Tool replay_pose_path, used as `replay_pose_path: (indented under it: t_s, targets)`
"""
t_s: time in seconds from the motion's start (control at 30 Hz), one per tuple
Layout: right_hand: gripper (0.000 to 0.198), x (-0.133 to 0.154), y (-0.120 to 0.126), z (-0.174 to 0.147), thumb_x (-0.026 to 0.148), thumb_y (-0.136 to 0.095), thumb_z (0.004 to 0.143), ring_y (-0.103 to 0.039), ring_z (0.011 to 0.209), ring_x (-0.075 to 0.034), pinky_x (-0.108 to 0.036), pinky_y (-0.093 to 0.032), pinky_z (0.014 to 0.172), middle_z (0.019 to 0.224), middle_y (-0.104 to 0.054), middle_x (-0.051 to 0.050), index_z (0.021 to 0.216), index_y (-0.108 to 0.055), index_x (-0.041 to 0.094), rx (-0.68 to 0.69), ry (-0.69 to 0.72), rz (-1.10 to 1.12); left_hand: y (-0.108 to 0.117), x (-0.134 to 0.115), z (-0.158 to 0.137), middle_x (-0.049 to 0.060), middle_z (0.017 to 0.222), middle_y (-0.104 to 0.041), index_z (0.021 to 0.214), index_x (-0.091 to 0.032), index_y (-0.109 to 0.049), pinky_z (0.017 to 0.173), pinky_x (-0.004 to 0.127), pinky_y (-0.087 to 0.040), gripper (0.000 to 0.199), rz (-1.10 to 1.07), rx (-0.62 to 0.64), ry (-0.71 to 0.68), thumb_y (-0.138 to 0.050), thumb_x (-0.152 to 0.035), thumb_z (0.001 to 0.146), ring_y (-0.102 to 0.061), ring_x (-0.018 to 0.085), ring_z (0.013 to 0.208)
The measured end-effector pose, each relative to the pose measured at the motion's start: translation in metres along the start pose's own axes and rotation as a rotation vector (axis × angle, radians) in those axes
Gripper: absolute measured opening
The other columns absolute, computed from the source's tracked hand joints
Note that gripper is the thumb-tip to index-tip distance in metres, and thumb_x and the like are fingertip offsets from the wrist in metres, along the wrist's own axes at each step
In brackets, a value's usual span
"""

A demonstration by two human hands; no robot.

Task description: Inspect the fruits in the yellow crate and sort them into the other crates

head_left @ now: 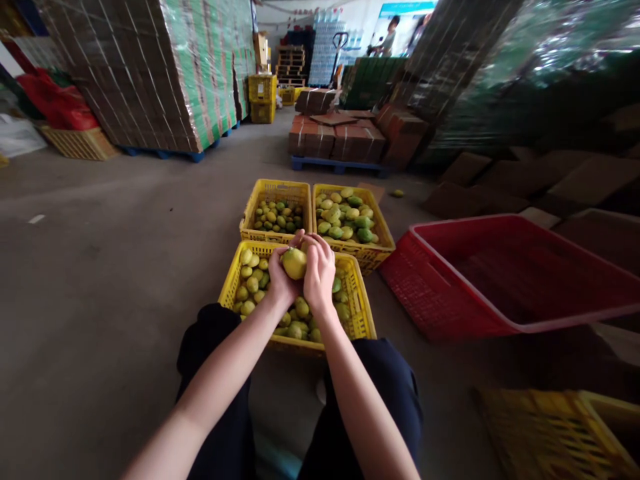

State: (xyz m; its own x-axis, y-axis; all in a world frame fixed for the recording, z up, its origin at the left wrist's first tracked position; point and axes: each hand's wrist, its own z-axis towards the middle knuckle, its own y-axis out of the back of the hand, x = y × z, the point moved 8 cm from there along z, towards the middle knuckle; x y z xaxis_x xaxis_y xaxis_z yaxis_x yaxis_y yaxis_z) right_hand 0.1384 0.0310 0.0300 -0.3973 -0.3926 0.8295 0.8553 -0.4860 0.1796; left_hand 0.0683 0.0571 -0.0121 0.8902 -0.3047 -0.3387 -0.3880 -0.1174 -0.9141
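Observation:
A yellow-green lemon sits between my two cupped hands, above the front yellow crate. My left hand wraps its left side, with the thumb behind. From the right, my right hand closes around it, its fingers bent over toward the left hand. The hidden inner fingers leave unclear whether a second fruit is held. Below my hands, several yellow and green lemons lie in the front crate, which stands between my knees.
Behind stand a left yellow crate of smaller fruit and a right yellow crate of larger fruit. A red crate is at right. Stacked cardboard rests on a blue pallet. A wrapped stack rises at left; people stand far back.

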Motion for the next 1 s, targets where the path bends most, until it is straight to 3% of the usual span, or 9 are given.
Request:
replay_pose_path:
  t_s: [0.1,0.2,0.33,0.43,0.53,0.6,0.8,0.93,1.0]
  targets:
    - [0.028,0.009,-0.014,-0.010,0.045,-0.061,0.086,-0.046,0.137,-0.034,-0.057,-0.032,0.115,0.139,-0.061,-0.013,0.102,-0.069,0.024,0.114,0.140,-0.202,0.009,0.000,0.001,0.009,0.091,-0.071,0.102,-0.018,-0.068,0.081,0.031,-0.060,0.028,-0.034,-0.022,-0.004,-0.047,-0.027,0.086,-0.071,0.025,0.099]
    - [0.029,0.016,-0.023,-0.017,0.038,-0.069,0.080,-0.058,0.123,-0.033,-0.057,-0.029,0.117,0.118,-0.071,-0.011,0.106,-0.067,0.025,0.164,0.251,-0.256,0.033,0.002,0.003,0.006,0.082,-0.066,0.102,-0.021,-0.065,0.075,0.027,-0.059,0.022,-0.087,-0.202,-0.047,-0.046,-0.026,0.091,-0.070,0.021,0.093]
    - [0.024,0.016,-0.023,-0.018,0.033,-0.070,0.080,-0.065,0.100,-0.029,-0.054,-0.038,0.111,0.098,-0.073,-0.007,0.103,-0.067,0.027,0.202,0.230,-0.184,0.050,0.013,0.006,0.004,0.076,-0.061,0.098,-0.023,-0.062,0.073,0.026,-0.059,0.018,-0.094,-0.353,-0.042,-0.045,-0.030,0.095,-0.067,0.019,0.084]
    - [0.023,0.022,-0.020,-0.020,0.032,-0.072,0.078,-0.066,0.103,-0.029,-0.051,-0.044,0.107,0.102,-0.073,-0.007,0.100,-0.068,0.028,0.238,0.163,-0.037,0.046,0.013,0.007,0.005,0.076,-0.060,0.094,-0.024,-0.064,0.077,0.032,-0.061,0.018,-0.039,-0.311,-0.033,-0.051,-0.037,0.093,-0.067,0.022,0.087]
    - [0.031,0.028,-0.010,-0.021,0.031,-0.078,0.074,-0.067,0.102,-0.025,-0.048,-0.045,0.107,0.102,-0.072,-0.004,0.102,-0.064,0.029,0.184,0.032,0.173,0.030,0.007,0.006,0.006,0.077,-0.062,0.090,-0.022,-0.066,0.080,0.037,-0.062,0.023,0.020,-0.175,0.015,-0.053,-0.041,0.093,-0.069,0.026,0.092]
    - [0.039,0.026,-0.002,-0.020,0.030,-0.080,0.072,-0.068,0.099,-0.021,-0.042,-0.051,0.101,0.101,-0.072,-0.001,0.105,-0.060,0.029,0.112,-0.091,0.358,0.021,-0.001,0.005,0.005,0.076,-0.063,0.087,-0.020,-0.066,0.078,0.033,-0.061,0.025,0.041,-0.135,0.016,-0.053,-0.040,0.095,-0.070,0.023,0.087]
    - [0.018,-0.003,0.019,-0.003,0.039,-0.072,0.081,-0.068,0.084,-0.014,-0.026,-0.056,0.078,0.087,-0.071,0.001,0.085,-0.062,0.025,-0.085,-0.350,0.584,0.015,-0.016,0.011,0.001,0.068,-0.062,0.080,-0.016,-0.062,0.056,0.020,-0.052,0.030,-0.108,-0.236,0.041,-0.054,-0.039,0.097,-0.061,0.011,0.058]
    - [0.017,-0.048,0.026,-0.006,0.040,-0.061,0.086,-0.067,0.072,-0.014,-0.023,-0.054,0.058,0.078,-0.070,0.002,0.083,-0.059,0.023,-0.338,-0.726,0.682,0.016,-0.010,0.009,0.004,0.070,-0.065,0.089,-0.015,-0.067,0.057,0.024,-0.054,0.029,-0.214,-0.272,0.154,-0.048,-0.036,0.098,-0.065,0.015,0.062]
    - [0.017,-0.063,0.020,-0.013,0.038,-0.058,0.087,-0.065,0.062,-0.013,-0.022,-0.052,0.050,0.069,-0.069,0.003,0.082,-0.057,0.022,-0.380,-0.921,0.764,0.021,-0.009,0.006,0.003,0.071,-0.066,0.092,-0.017,-0.068,0.060,0.026,-0.055,0.027,-0.196,-0.328,0.165,-0.046,-0.031,0.099,-0.065,0.016,0.063]
